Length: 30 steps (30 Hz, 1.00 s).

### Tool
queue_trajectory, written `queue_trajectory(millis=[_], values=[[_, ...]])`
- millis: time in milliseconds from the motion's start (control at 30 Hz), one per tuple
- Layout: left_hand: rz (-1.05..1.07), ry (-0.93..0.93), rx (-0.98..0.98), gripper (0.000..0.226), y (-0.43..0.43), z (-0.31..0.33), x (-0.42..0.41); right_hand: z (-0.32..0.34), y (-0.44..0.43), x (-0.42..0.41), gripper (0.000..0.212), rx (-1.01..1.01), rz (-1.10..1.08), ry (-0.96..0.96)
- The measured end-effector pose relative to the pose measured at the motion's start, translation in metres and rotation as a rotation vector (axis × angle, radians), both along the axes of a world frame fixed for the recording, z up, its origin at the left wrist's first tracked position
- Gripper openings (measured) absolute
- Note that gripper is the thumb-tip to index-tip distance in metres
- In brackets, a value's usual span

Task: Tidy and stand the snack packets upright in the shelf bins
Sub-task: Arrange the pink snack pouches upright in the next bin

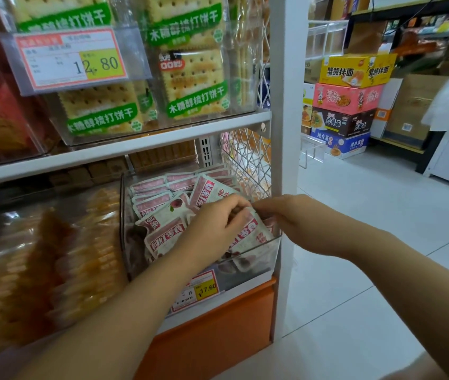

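In the clear shelf bin (pixel 268 249), at 6 o'clock from frame centre, lie pink-and-white snack packets (pixel 153 187). The rows at the bin's 11 o'clock stand close to upright, top edges toward 12. A loose packet (pixel 163 234) at the bin's 8 o'clock lies slanted, its printed band rising toward 2.

The left hand (pixel 215 219), fingers curled, and the right hand (pixel 286 212), fingertips narrowed to a pinch, meet on the top edge of the front packet (pixel 248 235) at the bin's 4 o'clock. Its long axis tips from 11 down to 5, its lower end against the clear front wall.

The white upright post (pixel 286 119) hems the bin at 3 o'clock, and a wire mesh basket (pixel 245 157) sits at 1. Open floor (pixel 368 215) spreads beyond the post.
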<state>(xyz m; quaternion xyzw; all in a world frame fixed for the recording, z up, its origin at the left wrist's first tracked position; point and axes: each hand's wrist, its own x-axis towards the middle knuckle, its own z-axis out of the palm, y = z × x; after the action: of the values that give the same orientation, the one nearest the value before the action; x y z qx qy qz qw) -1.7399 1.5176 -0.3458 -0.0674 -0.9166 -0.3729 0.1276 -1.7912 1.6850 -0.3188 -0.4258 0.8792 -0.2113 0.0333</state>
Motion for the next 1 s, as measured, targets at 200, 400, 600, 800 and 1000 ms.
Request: queue_trajectory(millis=[200,400,600,800,1000], values=[[0.080,-0.008,0.080,0.016,0.016,-0.010,-0.008,0.000,0.010,-0.006,0.024,-0.009,-0.071,0.023],[-0.026,-0.260,-0.013,0.015,0.016,0.002,-0.011,-0.015,0.007,-0.012,0.018,0.006,-0.153,0.085],[0.009,-0.298,-0.269,0.018,-0.021,0.016,0.008,-0.011,0.003,-0.004,0.018,-0.011,-0.108,0.153],[0.064,-0.206,-0.388,0.023,-0.006,-0.011,0.004,-0.016,-0.007,-0.007,0.017,0.201,-0.123,0.194],[0.279,-0.137,-0.129,0.022,-0.046,0.009,0.013,-0.006,-0.007,-0.002,0.021,0.240,-0.159,0.151]])
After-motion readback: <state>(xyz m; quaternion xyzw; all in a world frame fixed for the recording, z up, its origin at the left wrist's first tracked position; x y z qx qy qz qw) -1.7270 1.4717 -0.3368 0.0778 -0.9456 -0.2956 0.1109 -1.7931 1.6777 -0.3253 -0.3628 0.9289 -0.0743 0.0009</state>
